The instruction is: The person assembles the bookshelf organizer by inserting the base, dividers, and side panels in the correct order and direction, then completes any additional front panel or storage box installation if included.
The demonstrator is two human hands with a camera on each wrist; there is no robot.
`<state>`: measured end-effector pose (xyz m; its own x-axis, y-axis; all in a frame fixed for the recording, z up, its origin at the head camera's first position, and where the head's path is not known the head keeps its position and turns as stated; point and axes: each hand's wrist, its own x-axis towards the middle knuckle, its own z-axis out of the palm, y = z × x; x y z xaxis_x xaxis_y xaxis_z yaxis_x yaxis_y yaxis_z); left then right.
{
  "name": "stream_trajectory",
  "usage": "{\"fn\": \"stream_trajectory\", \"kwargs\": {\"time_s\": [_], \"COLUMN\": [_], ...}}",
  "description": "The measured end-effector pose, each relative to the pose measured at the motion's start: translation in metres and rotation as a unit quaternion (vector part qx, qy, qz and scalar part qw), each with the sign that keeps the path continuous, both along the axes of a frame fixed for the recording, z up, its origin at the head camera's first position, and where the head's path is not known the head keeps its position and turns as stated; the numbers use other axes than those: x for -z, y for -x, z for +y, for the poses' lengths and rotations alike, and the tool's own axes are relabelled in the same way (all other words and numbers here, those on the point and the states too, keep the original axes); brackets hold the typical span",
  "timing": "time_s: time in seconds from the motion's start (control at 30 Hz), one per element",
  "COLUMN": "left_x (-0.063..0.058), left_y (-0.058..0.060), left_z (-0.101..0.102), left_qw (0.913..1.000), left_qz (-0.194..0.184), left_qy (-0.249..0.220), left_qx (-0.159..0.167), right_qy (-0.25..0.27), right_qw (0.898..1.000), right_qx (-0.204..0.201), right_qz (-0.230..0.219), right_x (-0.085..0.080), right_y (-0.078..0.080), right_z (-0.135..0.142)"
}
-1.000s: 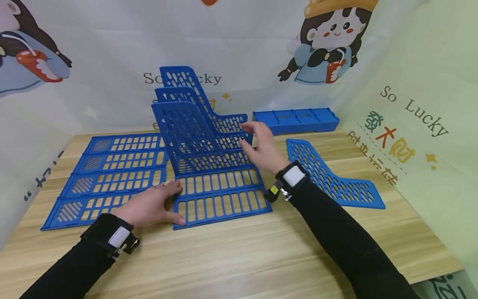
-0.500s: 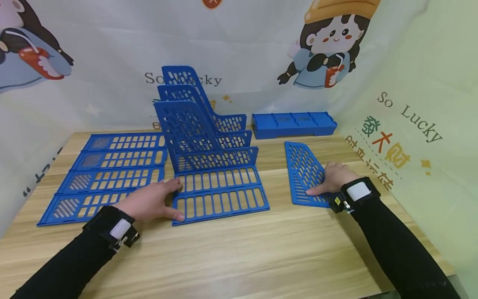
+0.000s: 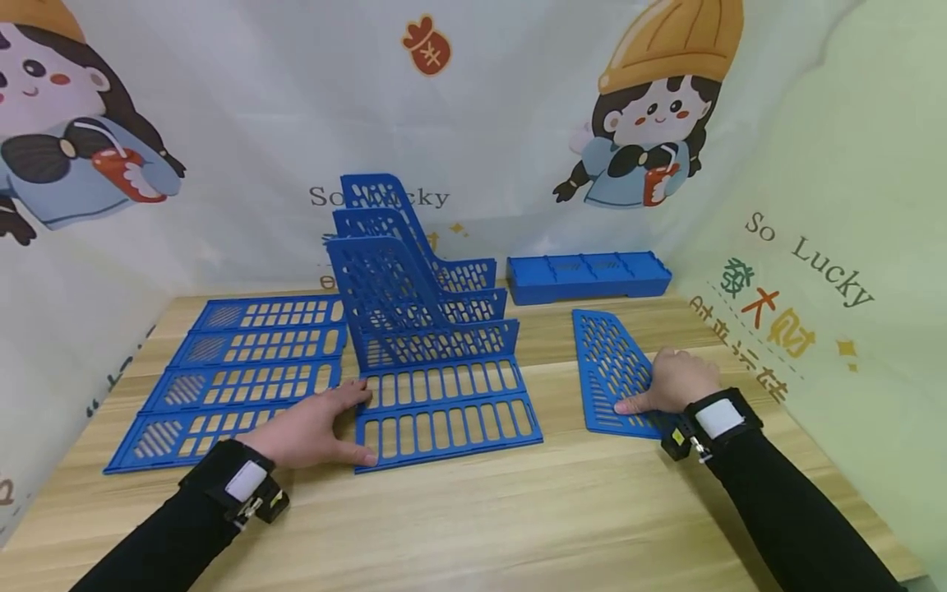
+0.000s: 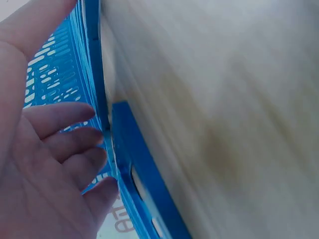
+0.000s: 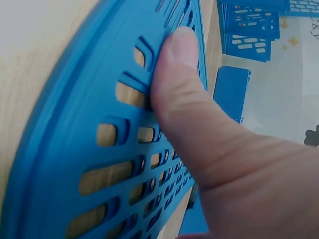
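Observation:
In the head view my right hand grips a loose blue perforated file-rack divider at its right end. The right thumb presses on the slotted face in the right wrist view; the fingers are hidden from that camera. My left hand rests along the left edge of a slotted blue base panel. Its thumb and fingers are spread, with nothing gripped, and in the left wrist view the fingertips touch the blue edge. Several upright blue dividers stand on the back part of that base.
Left of the base lie joined blue slotted panels, flat on the wooden table. A long blue box-like piece sits at the back right. A printed cloth hangs behind and beside the table.
My right hand has left the upright dividers, moved right and down, and taken hold of the loose divider. My left hand stays at the base's edge. The head view has tilted slightly upward.

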<state>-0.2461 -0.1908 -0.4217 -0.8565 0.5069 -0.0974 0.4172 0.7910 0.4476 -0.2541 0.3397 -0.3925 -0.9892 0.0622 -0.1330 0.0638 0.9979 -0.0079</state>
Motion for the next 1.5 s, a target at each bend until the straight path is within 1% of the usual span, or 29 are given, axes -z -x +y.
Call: {"fn": "stream_trajectory", "kwargs": {"time_s": [0.13,0.33,0.5,0.6,0.67,0.77,0.87,0.93,1.0,1.07,1.1,1.2,1.27,1.33,1.4,1.5], "left_x": [-0.001,-0.007,-0.006,-0.002,-0.001,0.001,-0.001,-0.002,-0.004,-0.004,-0.004,-0.003,-0.003,-0.003,-0.003,0.0], "left_y": [-0.002,0.001,-0.001,-0.003,-0.002,0.001,0.003,0.002,-0.002,-0.002,-0.002,-0.002,-0.002,-0.001,0.0,0.001], "left_z": [-0.007,-0.01,-0.013,-0.015,-0.016,-0.016,-0.015,-0.014,-0.015,-0.014,-0.015,-0.016,-0.018,-0.019,-0.019,-0.018], "left_qw": [1.0,0.9998,0.9994,0.999,0.9991,0.9992,0.9994,0.9995,0.9995,0.9994,0.9993,0.9992,0.9992,0.9992,0.9992,0.9993], "left_qz": [0.002,-0.017,-0.032,-0.044,-0.043,-0.039,-0.033,-0.03,-0.028,-0.031,-0.032,-0.036,-0.037,-0.037,-0.039,-0.035], "left_qy": [0.0,-0.009,-0.011,-0.008,-0.004,-0.002,0.001,0.002,0.001,-0.002,-0.004,-0.005,-0.005,-0.004,-0.007,-0.007], "left_qx": [-0.002,0.008,0.006,0.002,0.003,0.007,0.008,0.009,0.011,0.015,0.017,0.019,0.016,0.012,0.009,0.008], "right_qy": [0.003,0.012,0.008,0.01,0.017,0.022,0.014,0.01,0.028,0.076,0.103,0.197,0.24,0.263,0.273,0.262], "right_qw": [1.0,0.999,0.999,0.999,0.999,0.998,0.999,0.999,0.999,0.997,0.994,0.979,0.969,0.962,0.956,0.949], "right_qx": [0.003,0.029,0.034,0.038,0.039,0.037,0.029,0.026,0.016,0.01,0.0,-0.035,-0.051,-0.065,-0.076,-0.099], "right_qz": [-0.006,-0.024,-0.023,-0.028,-0.035,-0.047,-0.043,-0.037,-0.027,-0.033,-0.033,-0.036,-0.015,0.024,0.078,0.146], "right_x": [-0.002,-0.006,-0.001,0.007,0.01,0.009,0.005,0.002,-0.001,-0.006,-0.009,-0.025,-0.033,-0.035,-0.031,-0.019], "right_y": [-0.001,-0.001,-0.003,-0.006,-0.006,-0.004,-0.001,-0.001,-0.004,-0.007,-0.008,-0.014,-0.015,-0.014,-0.011,-0.006], "right_z": [0.001,0.004,-0.003,-0.006,-0.007,-0.004,-0.002,-0.001,-0.001,0.003,0.006,0.008,0.003,-0.006,-0.016,-0.03]}}
